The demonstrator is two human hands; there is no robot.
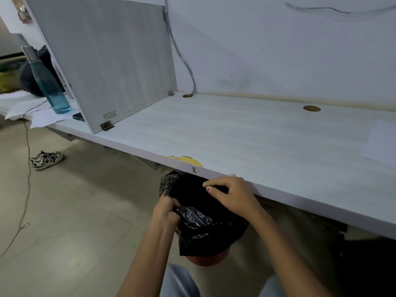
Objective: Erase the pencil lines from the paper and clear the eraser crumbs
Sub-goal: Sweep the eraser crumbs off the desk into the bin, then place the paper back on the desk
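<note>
Closest to you, a red bin (205,260) lined with a crinkled black bag (199,224) sits just under the desk (235,136) edge. Your left hand (166,211) grips the bag's rim on the near left side. Your right hand (230,196) hovers over the bag's mouth against the desk edge, fingers curled with thumb meeting fingertips; whether it pinches anything, you cannot tell. The hands are apart. Further off, the paper (381,142) lies flat at the desk's far right, plain white and cut off by the frame, too blurred to show marks. A blue bottle (48,82) stands far left
</note>
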